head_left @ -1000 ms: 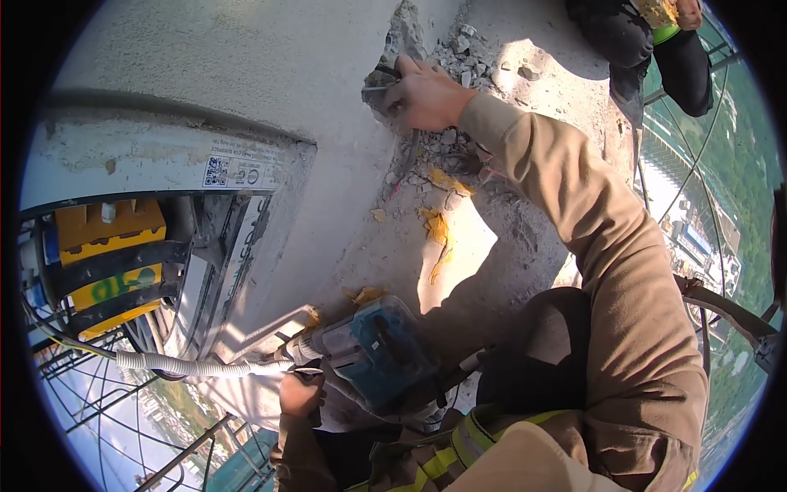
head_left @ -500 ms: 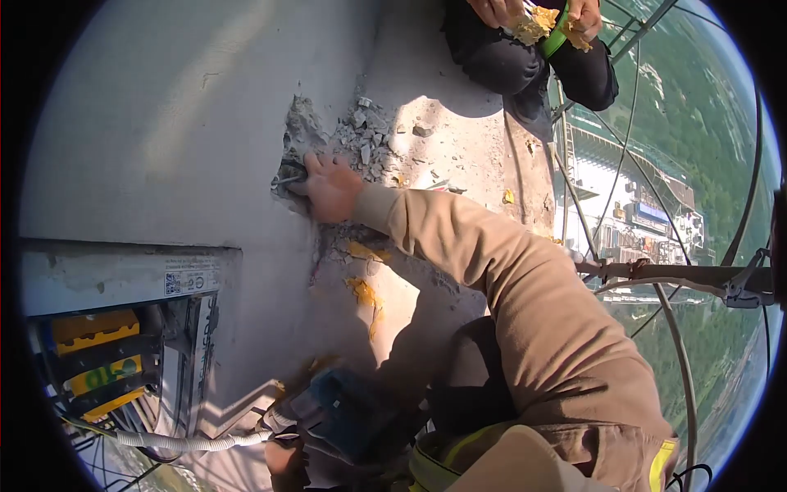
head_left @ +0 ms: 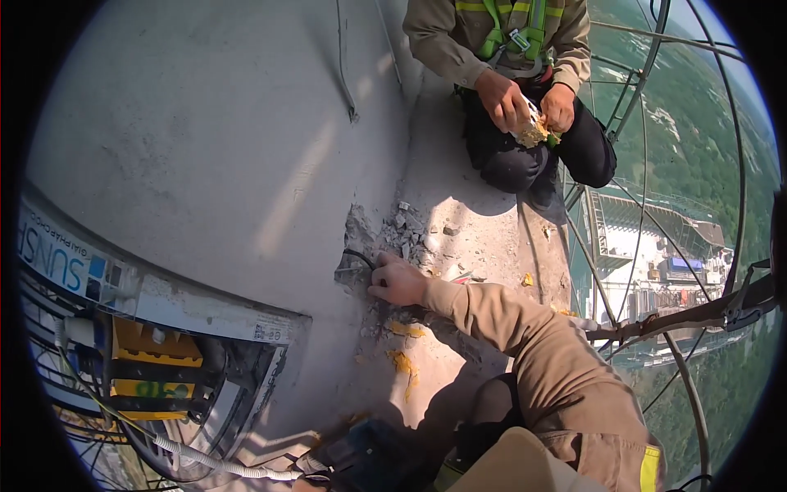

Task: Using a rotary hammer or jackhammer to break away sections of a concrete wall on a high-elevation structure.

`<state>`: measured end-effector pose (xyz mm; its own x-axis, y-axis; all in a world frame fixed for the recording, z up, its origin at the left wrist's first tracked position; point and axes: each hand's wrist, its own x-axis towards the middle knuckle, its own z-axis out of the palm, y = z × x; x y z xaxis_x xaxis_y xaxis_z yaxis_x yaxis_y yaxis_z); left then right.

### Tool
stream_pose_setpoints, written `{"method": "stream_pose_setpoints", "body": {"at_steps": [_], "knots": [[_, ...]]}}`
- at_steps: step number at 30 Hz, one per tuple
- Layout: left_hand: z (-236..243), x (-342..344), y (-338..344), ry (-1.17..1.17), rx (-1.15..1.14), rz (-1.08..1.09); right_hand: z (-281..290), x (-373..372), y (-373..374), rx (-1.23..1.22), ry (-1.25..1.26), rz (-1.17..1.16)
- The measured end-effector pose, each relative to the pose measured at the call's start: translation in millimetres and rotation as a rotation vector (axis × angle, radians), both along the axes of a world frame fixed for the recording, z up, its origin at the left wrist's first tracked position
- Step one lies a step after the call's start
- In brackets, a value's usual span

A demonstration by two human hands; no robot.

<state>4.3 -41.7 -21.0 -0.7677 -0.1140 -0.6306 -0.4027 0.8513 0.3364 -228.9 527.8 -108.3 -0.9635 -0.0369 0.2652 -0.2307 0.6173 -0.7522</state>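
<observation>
My right hand [head_left: 398, 279] reaches into a ragged hole [head_left: 357, 234] chipped low in the pale concrete wall, its curled fingers on a dark cable [head_left: 357, 256] that bends out of the recess. Loose rubble [head_left: 410, 230] lies beside it. At the bottom edge, my left hand [head_left: 307, 485] shows only in part beside the white corrugated conduit [head_left: 246, 471]; its fingers are hidden. A shadowed teal power tool [head_left: 357, 451] lies next to it.
A co-worker [head_left: 529, 123] kneels ahead, holding crumpled, yellow-smeared material. Scaffold tubes [head_left: 648, 324] line the open edge on the right, high above buildings and greenery. At left, a wall opening holds yellow panels [head_left: 156, 344] and cables.
My view has tilted up and forward, bringing the co-worker's torso into view. My right fingers, spread half a second ago, are now curled at the cable. My left hand has sunk toward the bottom edge.
</observation>
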Motion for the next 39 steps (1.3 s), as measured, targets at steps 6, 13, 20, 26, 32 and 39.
{"method": "stream_pose_setpoints", "body": {"at_steps": [6,13,20,26,32,39], "knots": [[-10.6,3.4,-3.1,-0.054,-0.067,-0.087,3.8,27.2,-7.0,-0.086,-0.109,0.147],[-26.2,-0.6,-13.0,-0.234,-0.234,0.053,45.2,77.3,-34.2,-0.107,-0.157,0.517],[-86.8,49.4,-37.9,0.781,-1.075,-0.969,20.7,84.1,-60.9,-0.06,-0.202,0.654],[-36.1,9.2,-39.3,-0.245,-0.113,0.098,29.8,93.4,-77.7,-0.033,-0.147,0.673],[18.1,-9.0,23.0,-0.201,-0.043,0.115,4.1,104.4,-86.0,-0.178,-0.096,0.684],[6.4,-3.5,17.1,-0.165,0.035,0.203,44.1,50.8,-21.0,-0.139,0.171,0.193]]}}
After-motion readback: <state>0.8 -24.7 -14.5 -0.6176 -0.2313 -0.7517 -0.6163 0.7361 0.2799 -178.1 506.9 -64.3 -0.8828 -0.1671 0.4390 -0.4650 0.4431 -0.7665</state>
